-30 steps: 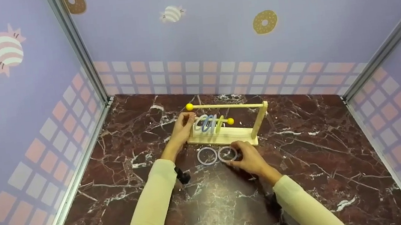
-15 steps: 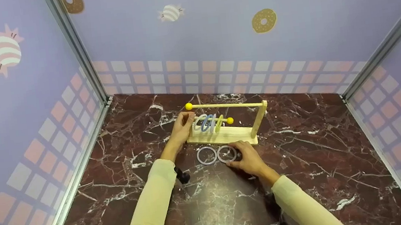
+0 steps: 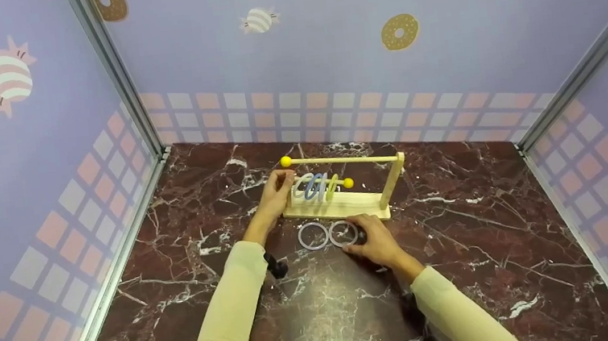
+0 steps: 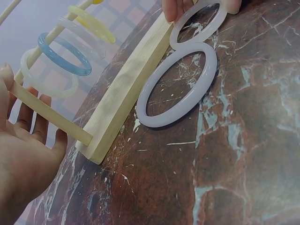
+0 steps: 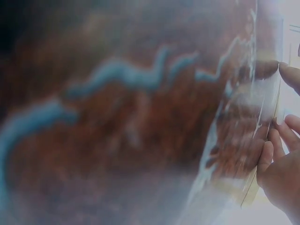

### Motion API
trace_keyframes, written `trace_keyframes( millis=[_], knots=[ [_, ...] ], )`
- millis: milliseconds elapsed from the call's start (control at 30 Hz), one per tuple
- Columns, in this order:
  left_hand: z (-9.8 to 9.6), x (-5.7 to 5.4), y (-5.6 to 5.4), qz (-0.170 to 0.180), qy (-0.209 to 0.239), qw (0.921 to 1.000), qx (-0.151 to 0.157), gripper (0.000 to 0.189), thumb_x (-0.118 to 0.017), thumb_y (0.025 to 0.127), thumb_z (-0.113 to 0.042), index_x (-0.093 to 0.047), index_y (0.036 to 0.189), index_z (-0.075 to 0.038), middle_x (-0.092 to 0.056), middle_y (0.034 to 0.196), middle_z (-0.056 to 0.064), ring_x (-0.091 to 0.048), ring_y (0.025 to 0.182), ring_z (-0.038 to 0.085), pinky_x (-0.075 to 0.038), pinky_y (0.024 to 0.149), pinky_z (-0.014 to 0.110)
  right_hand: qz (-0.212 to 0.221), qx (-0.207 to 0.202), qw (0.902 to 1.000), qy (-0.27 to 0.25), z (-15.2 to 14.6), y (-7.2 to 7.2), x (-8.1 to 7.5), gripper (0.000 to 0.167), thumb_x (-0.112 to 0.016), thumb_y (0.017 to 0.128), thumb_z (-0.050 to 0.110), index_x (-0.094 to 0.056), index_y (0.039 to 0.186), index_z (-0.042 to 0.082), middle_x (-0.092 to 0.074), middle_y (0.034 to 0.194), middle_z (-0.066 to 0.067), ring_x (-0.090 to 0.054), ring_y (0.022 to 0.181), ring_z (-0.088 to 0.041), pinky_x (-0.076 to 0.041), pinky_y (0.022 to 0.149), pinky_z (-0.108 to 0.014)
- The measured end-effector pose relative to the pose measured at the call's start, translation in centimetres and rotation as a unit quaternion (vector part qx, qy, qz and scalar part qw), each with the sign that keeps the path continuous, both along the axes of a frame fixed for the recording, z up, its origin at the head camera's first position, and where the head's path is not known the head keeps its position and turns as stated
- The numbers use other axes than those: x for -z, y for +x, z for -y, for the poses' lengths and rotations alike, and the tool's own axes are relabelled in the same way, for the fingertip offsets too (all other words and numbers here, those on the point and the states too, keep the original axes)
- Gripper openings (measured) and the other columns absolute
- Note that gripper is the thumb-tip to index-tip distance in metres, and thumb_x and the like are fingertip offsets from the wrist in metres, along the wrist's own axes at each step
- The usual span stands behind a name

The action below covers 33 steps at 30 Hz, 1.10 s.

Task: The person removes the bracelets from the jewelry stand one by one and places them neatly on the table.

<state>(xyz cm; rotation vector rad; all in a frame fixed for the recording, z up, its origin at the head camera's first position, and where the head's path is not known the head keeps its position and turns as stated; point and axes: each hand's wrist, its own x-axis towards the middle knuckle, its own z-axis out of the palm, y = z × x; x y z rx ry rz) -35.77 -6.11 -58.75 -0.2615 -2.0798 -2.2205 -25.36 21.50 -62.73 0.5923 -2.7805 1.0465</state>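
Lilac walls (image 3: 324, 48) printed with sweets and squares box in a dark red marbled counter (image 3: 319, 306), where the wooden stand (image 3: 356, 204) is upright, its lower peg (image 4: 55, 32) carrying four threaded rings (image 4: 80, 71). Just in front of its base lie two loose ones: the left ring (image 4: 211, 65) and the right ring (image 4: 174, 35), apparently touching. To do this step well, brace the stand lightly with your left hand (image 3: 272, 197) and take the right ring squarely by opposite edges; it looks smooth and low, so a lopsided pinch would probably slip or nudge its neighbour. Your right hand (image 3: 375, 239) has its grip spread about as wide as that ring, thumb and finger at its rim, though you cannot tell how firmly they press. Your left grip is narrow, thumb and fingers holding the short post (image 4: 49, 114) near its top
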Motion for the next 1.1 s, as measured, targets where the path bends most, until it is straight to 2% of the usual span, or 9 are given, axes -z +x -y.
trace_keyframes(
  millis=[433,533,800,1100],
  knots=[
    [-0.02,0.09,-0.03,-0.002,0.008,0.9999,0.009,0.034,-0.059,0.11,-0.021,-0.058,0.129,0.007,-0.063,0.128,0.028,-0.056,0.108,0.017,-0.043,0.097,0.029,0.004,-0.002,1.0,0.009,0.0,0.07,-0.12,0.07,-0.094,0.08,0.022,-0.064,0.14,0.003,-0.067,0.135,-0.012,-0.055,0.123,-0.034,-0.044,0.106,-0.051],
    [-0.04,0.07,-0.05,-0.004,0.01,0.9999,0.007,0.033,-0.059,0.11,-0.02,-0.059,0.129,0.007,-0.063,0.127,0.027,-0.056,0.107,0.016,-0.042,0.096,0.028,0.005,-0.002,0.9999,0.01,0.01,0.11,-0.17,0.07,-0.094,0.081,0.023,-0.063,0.14,0.003,-0.066,0.136,-0.012,-0.054,0.124,-0.034,-0.044,0.107,-0.051],
    [-0.1,-0.01,-0.02,0.002,0.005,1.0,0.001,0.033,-0.059,0.11,-0.02,-0.059,0.129,0.007,-0.067,0.12,0.015,-0.057,0.104,0.015,-0.043,0.095,0.029,0.009,-0.004,0.9999,0.008,-0.05,0.12,-0.16,0.071,-0.093,0.081,0.023,-0.062,0.141,0.003,-0.065,0.138,-0.014,-0.053,0.124,-0.035,-0.044,0.108,-0.052],
    [-0.22,0.28,-0.2,0.0,0.019,0.9998,-0.006,0.03,-0.06,0.109,-0.017,-0.058,0.127,0.008,-0.067,0.12,0.022,-0.057,0.102,0.015,-0.043,0.094,0.029,0.002,-0.008,1.0,0.002,-0.06,0.04,-0.11,0.07,-0.094,0.081,0.023,-0.063,0.141,0.003,-0.066,0.137,-0.012,-0.054,0.123,-0.034,-0.044,0.107,-0.052]
  ],
)
